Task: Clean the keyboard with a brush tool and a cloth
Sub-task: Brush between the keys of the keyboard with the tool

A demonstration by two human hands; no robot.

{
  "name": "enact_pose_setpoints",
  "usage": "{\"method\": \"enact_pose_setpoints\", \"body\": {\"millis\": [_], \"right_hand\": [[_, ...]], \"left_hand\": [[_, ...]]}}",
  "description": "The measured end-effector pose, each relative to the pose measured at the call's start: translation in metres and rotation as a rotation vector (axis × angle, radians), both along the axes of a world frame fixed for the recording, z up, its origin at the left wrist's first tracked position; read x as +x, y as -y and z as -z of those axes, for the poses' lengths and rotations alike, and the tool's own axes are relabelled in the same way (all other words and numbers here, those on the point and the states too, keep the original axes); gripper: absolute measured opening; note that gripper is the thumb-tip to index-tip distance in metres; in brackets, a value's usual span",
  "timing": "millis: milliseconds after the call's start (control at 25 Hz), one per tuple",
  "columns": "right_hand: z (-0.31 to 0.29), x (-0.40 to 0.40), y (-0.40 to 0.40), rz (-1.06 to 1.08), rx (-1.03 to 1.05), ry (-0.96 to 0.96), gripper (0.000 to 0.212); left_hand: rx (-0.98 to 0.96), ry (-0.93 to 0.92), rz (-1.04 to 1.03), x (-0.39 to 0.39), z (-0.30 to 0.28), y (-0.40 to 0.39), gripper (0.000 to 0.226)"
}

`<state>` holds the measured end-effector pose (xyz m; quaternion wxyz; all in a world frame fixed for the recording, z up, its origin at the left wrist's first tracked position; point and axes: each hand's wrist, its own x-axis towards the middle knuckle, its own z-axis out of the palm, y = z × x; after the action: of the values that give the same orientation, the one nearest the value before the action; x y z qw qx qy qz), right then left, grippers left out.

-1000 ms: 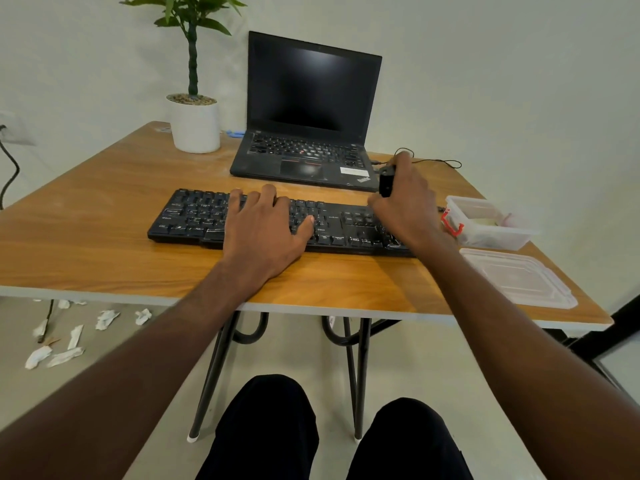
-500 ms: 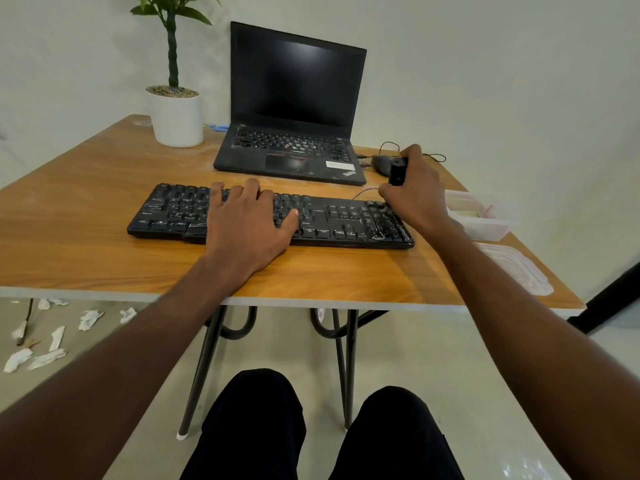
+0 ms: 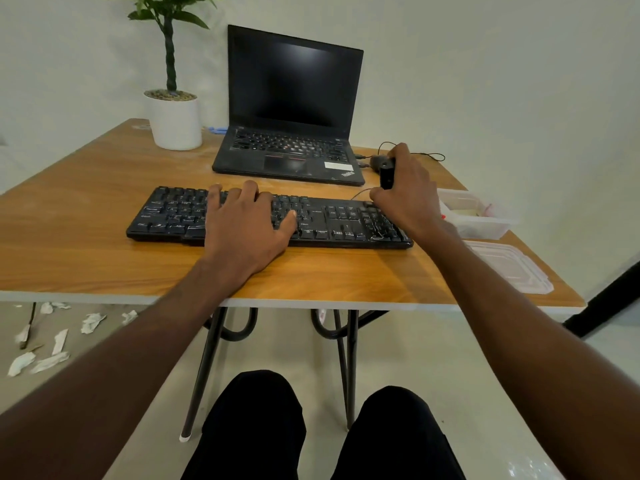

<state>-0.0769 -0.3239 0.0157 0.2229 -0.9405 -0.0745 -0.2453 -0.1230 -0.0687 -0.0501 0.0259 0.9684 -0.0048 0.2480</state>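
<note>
A plain, pale wall [image 3: 485,64] fills the background, evenly lit. In front of it stands a wooden bench [image 3: 86,244] with a white edge and black metal hairpin legs [image 3: 204,368]. The floor [image 3: 398,358] is light and smooth. Crumpled scraps of white paper [image 3: 52,344] lie scattered on it below the bench's left edge. A black strip [image 3: 609,299] runs diagonally at far right.

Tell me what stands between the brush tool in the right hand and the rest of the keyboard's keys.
The left hand lies flat on the keyboard, covering its middle keys. The right hand holds the brush tool at the right end.
</note>
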Motion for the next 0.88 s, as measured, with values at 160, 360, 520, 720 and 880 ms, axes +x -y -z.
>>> {"method": "enact_pose_setpoints", "body": {"millis": [160, 360, 520, 720, 880], "right_hand": [[-0.001, -0.012, -0.027, -0.162, 0.275, -0.124, 0.054], [-0.004, -0.017, -0.038, -0.313, 0.367, -0.173, 0.054], [0.004, -0.019, -0.013, -0.197, 0.001, 0.004, 0.058], [0.017, -0.028, -0.041, -0.356, 0.274, -0.001, 0.053], [0.008, -0.018, -0.032, -0.272, 0.164, -0.047, 0.056]], "left_hand": [[-0.004, -0.001, -0.005, 0.000, 0.000, 0.001, 0.074], [-0.007, -0.002, -0.003, 0.000, 0.001, 0.000, 0.075], [-0.001, -0.008, -0.009, 0.001, 0.001, -0.001, 0.076], [0.004, -0.002, -0.006, 0.002, 0.002, 0.000, 0.078], [0.004, 0.000, -0.004, 0.002, 0.002, 0.000, 0.077]]}}
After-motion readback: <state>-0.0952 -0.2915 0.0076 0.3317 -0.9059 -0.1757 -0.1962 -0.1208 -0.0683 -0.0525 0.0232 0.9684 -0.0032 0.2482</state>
